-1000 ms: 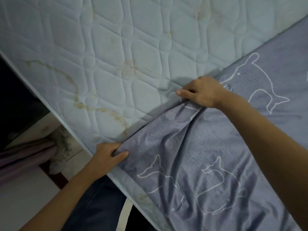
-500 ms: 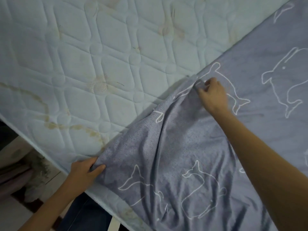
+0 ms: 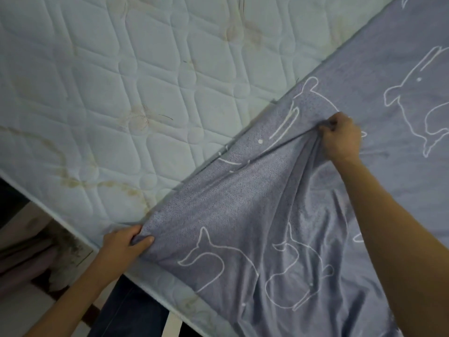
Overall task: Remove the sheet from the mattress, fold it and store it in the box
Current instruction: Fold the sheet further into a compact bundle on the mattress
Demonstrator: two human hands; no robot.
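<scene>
The sheet [image 3: 255, 207], grey with white outline animals, still covers the right and near part of the mattress [image 3: 116, 88]. Its turned-back edge runs on a slant from near left to far right, and the stained quilted top lies bare to the left and far side of it.

Within the last second our right hand [image 3: 342, 139] has let go of the edge where it held it, closer to the left one. It has reached farther right along the sheet and now clamps a fresh bunch of cloth, with tight folds fanning from its curled fingers towards the near corner. Our left hand [image 3: 122, 248] has not shifted its hold: it still pinches the sheet's corner at the near left edge of the mattress, thumb on top. The two hands are well apart now, with the cloth stretched between them.

We judge this a re-grip for the next long pull, so removal is only partly done. Folding has not begun, and the box is not in view.
</scene>
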